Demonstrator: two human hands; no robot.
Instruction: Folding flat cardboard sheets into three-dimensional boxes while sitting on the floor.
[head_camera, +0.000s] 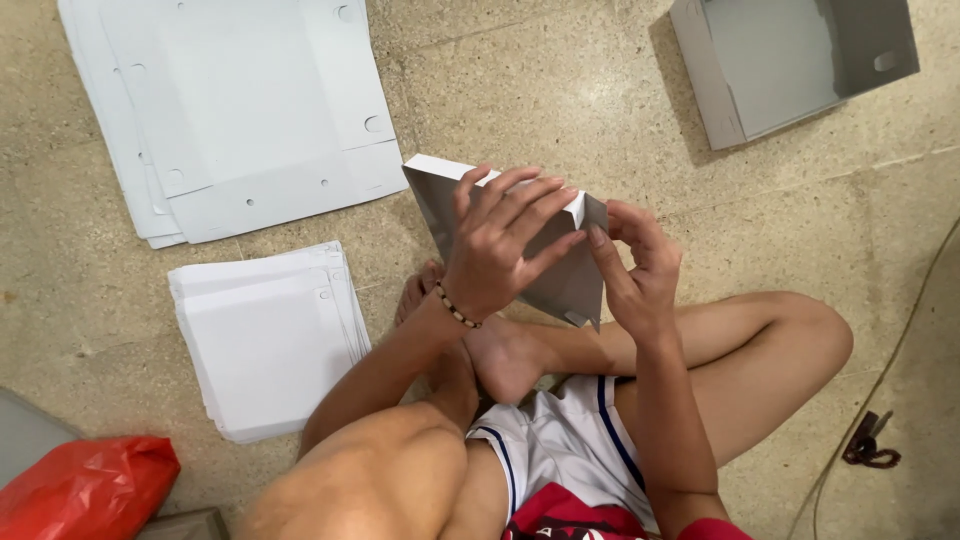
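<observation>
Both hands, the left hand (497, 243) with fingers spread flat and the right hand (637, 268) pinching an edge, grip a half-folded grey cardboard box (570, 280) above crossed legs (560, 350) on the floor (520, 90).

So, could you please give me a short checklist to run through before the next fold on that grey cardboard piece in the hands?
1. Left hand grips the half-folded grey cardboard piece over its top edge: ok.
2. Right hand pinches the piece's right corner: ok.
3. Piece is held clear of the speckled stone floor, above the crossed legs: ok.
4. Corner flap fully tucked in: cannot tell, fingers hide it.
5. Finished grey open box stands apart at upper right: ok.
6. Two stacks of flat white cardboard blanks lie at left, seemingly within reach: ok.
</observation>
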